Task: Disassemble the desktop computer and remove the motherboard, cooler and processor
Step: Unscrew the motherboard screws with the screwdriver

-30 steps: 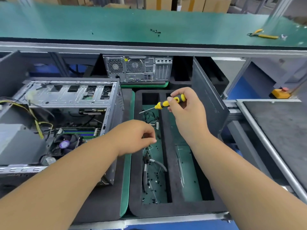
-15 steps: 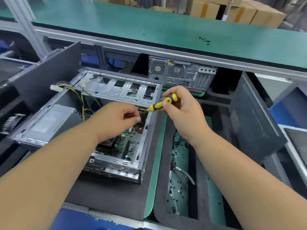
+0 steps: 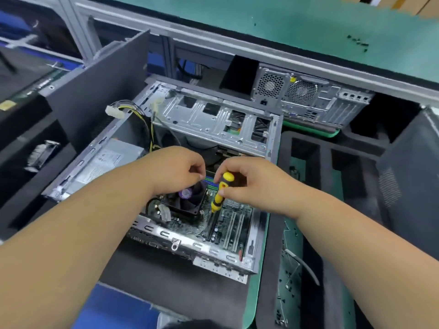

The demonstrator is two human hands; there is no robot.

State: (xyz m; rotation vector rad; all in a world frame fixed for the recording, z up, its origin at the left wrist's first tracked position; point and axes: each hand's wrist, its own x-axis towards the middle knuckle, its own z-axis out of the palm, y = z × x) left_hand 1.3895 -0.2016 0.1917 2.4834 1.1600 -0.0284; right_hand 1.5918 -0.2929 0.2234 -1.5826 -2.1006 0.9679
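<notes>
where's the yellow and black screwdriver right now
In the head view, near centre, the screwdriver is held in the right hand, tip down inside the open computer case, just right of the cooler fan.

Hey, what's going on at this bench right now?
A person is taking apart an open desktop computer case. The right hand holds a yellow and black screwdriver nearly upright, tip down by the cooler fan on the motherboard. The left hand hovers curled just above the fan. Cooler and board are still in place.
</notes>
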